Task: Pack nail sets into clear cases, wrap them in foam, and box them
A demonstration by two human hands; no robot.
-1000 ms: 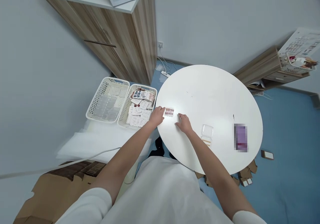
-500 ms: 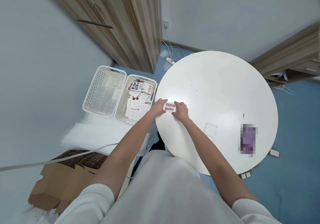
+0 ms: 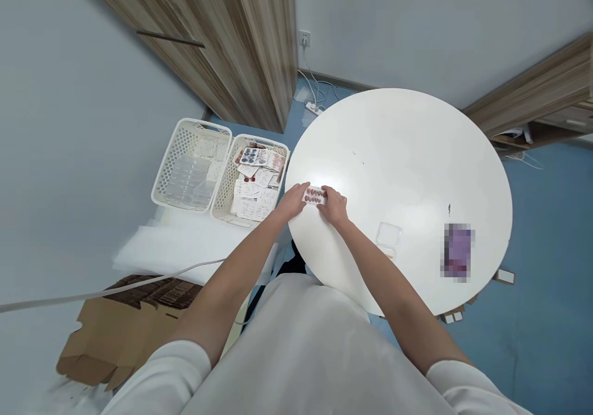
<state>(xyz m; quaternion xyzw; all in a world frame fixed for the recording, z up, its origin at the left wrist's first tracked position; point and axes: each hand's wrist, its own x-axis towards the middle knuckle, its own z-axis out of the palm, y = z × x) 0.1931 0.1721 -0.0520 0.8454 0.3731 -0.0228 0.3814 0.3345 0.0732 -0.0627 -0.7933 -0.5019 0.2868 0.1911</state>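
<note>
Between my two hands is a small white card of press-on nails (image 3: 314,196), with reddish-brown nails in two rows. My left hand (image 3: 293,199) grips its left edge between thumb and fingers. On the right edge my right hand (image 3: 334,205) closes in the same way. The card is low over the near left part of the round white table (image 3: 407,155); whether it touches the top I cannot tell. A clear plastic case (image 3: 388,234) lies on the table beyond my right forearm, which partly hides it.
Left of the table stand a white basket (image 3: 217,200) with printed cards and nail sets, and another white basket (image 3: 160,177) with clear plastic cases. A purple, pixelated object (image 3: 458,251) lies on the table's right side. A cable (image 3: 139,282) crosses above cardboard (image 3: 125,335) at lower left.
The view has shifted slightly. Both hands stay on the card's edges, and the card looks slightly tilted compared with before. More of the clear case's lower part shows beside my right forearm.
</note>
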